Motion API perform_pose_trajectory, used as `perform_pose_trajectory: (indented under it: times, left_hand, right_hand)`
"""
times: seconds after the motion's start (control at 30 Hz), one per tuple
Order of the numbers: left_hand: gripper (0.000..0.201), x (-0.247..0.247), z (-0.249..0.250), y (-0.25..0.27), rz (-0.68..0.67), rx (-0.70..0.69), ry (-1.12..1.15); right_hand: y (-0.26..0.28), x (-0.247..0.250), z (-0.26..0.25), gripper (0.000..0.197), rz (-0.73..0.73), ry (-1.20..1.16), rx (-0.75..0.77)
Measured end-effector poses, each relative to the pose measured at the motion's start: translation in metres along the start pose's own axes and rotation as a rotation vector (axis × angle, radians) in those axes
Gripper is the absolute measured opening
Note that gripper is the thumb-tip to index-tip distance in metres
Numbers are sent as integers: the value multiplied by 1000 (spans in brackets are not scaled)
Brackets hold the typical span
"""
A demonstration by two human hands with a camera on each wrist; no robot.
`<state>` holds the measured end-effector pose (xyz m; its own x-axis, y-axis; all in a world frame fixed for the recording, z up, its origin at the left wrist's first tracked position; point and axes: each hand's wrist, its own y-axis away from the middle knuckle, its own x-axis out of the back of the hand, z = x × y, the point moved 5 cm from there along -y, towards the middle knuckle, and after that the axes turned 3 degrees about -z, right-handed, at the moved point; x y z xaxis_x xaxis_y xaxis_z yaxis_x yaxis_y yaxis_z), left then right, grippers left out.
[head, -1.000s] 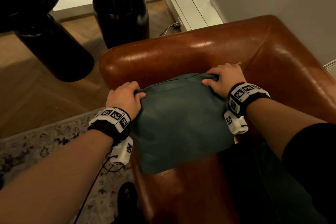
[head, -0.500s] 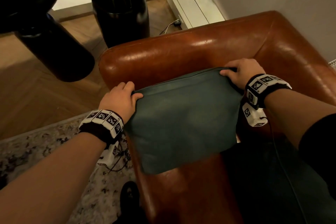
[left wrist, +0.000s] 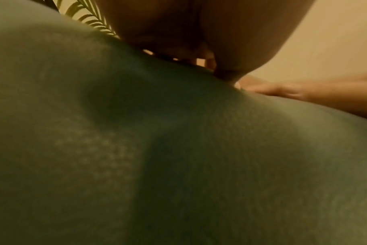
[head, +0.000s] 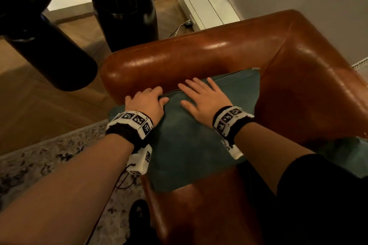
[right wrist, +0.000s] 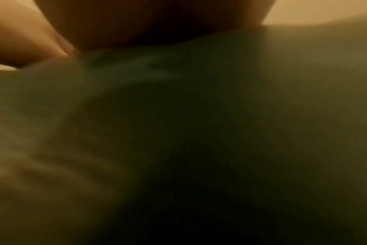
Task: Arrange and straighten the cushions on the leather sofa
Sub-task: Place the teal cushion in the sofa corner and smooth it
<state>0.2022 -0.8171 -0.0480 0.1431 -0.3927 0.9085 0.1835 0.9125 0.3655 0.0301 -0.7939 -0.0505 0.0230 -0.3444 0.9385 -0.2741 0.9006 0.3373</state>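
A teal cushion leans in the corner of the brown leather sofa, its top edge against the backrest. My left hand grips the cushion's top left edge, fingers curled over the back and thumb on the front. My right hand lies flat on the cushion's upper face with its fingers spread. In both wrist views the cushion fills the picture, close and blurred. A second teal cushion shows partly behind my right arm.
A tall black planter with a palm stands behind the sofa's backrest. A black cylinder looms at the left. A patterned rug and wood floor lie left of the sofa. A grey wall runs behind the sofa's right side.
My right hand let go of the cushion's top right corner and moved left to lie flat on its face. My left hand slid right along the top edge. The cushion shifted back into the corner.
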Motion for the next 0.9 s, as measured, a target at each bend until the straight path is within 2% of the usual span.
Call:
perform_pose_trajectory:
  times: [0.1,0.23,0.37,0.43,0.5,0.57,0.63,0.7,0.77,0.9]
  left_hand:
    - [22,1,-2,-1,18,-43,12]
    - [28,0,-7,4,97,-105,-5]
    - [45,-1,-42,12,155,-123,-119]
    - [55,1,-57,15,140,-75,-147]
    - [57,6,-54,15,158,-49,-154]
    - [61,9,-31,19,201,-95,-136]
    - [73,1,-2,30,196,-182,-110]
    - [81,-16,14,40,139,-224,-140]
    - [85,-33,6,43,109,-213,-194]
    - [87,-32,-29,40,187,-132,-225]
  right_hand:
    - [8,3,43,63,37,23,-85]
    - [20,6,101,62,-35,28,-247]
    - [37,6,146,73,-136,-29,-485]
    - [38,14,148,76,-109,-10,-525]
    - [30,29,126,71,28,19,-423]
    - [22,37,81,66,106,12,-210]
    - [20,29,30,63,117,13,-19]
    - [24,8,-2,62,72,53,77]
    - [28,-9,-3,63,66,90,92]
    - [33,-14,41,69,138,101,-22]
